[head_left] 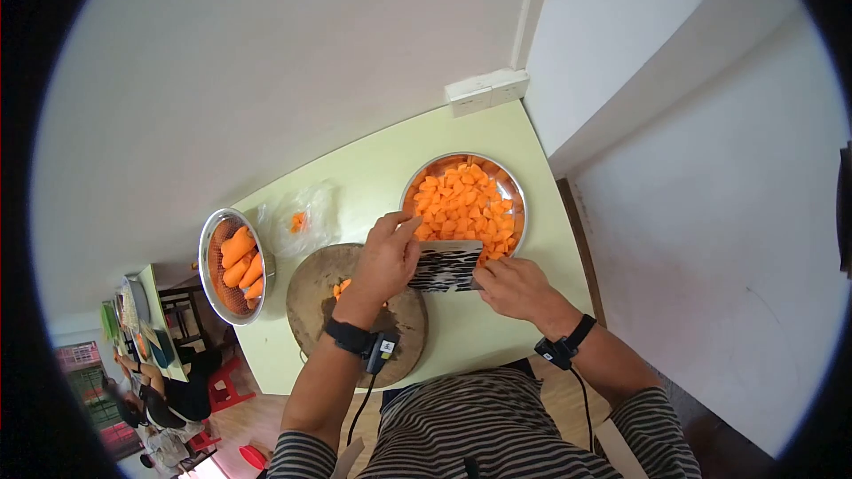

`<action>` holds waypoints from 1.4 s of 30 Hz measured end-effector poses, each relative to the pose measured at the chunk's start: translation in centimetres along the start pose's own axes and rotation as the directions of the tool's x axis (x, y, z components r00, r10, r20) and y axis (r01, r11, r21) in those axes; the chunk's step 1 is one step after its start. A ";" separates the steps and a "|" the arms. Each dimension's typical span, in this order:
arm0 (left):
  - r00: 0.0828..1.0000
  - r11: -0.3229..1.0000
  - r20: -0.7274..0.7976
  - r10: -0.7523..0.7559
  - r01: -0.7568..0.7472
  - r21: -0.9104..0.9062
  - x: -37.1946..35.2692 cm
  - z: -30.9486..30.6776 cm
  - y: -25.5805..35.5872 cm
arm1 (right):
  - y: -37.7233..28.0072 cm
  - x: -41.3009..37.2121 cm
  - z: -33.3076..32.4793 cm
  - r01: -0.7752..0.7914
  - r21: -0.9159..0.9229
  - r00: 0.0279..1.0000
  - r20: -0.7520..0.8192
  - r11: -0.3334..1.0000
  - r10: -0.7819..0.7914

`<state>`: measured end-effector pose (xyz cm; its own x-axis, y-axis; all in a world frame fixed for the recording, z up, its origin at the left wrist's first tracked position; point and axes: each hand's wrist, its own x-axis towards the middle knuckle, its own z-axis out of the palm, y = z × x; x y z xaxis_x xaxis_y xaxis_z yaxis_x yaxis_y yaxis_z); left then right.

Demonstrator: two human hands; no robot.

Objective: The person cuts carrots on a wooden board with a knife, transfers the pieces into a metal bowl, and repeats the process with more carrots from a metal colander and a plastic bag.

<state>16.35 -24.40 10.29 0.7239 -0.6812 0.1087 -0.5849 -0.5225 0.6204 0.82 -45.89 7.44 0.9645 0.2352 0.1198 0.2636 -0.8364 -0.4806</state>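
Observation:
My right hand (515, 288) is closed around the handle of a cleaver (446, 268), whose broad, dark-streaked blade lies at the near rim of a round metal bowl (524, 204). Many cut carrot pieces (461, 204) fill that bowl. At the blade's left end is my left hand (388, 253), its fingers bent and close together; whether anything is in them is hidden. Below my left forearm sits a round wooden chopping board (311, 302), with a few carrot pieces (341, 287) on it, partly covered by the arm.
A metal strainer basket (211, 297) with several peeled carrots (237, 247) stands at the table's left. Beside it lies a clear plastic bag (319, 213) with orange scraps. Walls border the pale green table (479, 337). Other people and red stools (228, 384) are at far left.

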 end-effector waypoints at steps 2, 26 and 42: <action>0.999 0.999 -0.028 -0.030 0.029 -0.020 -1.2 -1.2 -0.2 | -0.4 -0.2 0.0 0.002 0.017 1.000 0.001 1.000 -0.002; 0.976 0.973 0.116 -0.183 0.163 0.160 -20.4 -0.4 -8.2 | -8.1 -1.3 10.0 -0.661 0.750 0.665 0.568 0.027 0.484; 0.800 0.753 -0.173 -0.574 0.599 0.271 -28.4 4.8 -7.8 | -11.6 2.0 11.8 -0.581 0.294 0.807 0.332 0.759 0.489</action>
<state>-1.41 -3.52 -1.37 0.9784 -0.1567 -0.1347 -0.1064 -0.9408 0.3218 -0.48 -29.89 2.96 0.9028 -0.0549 -0.4266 -0.3640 -0.6258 -0.6898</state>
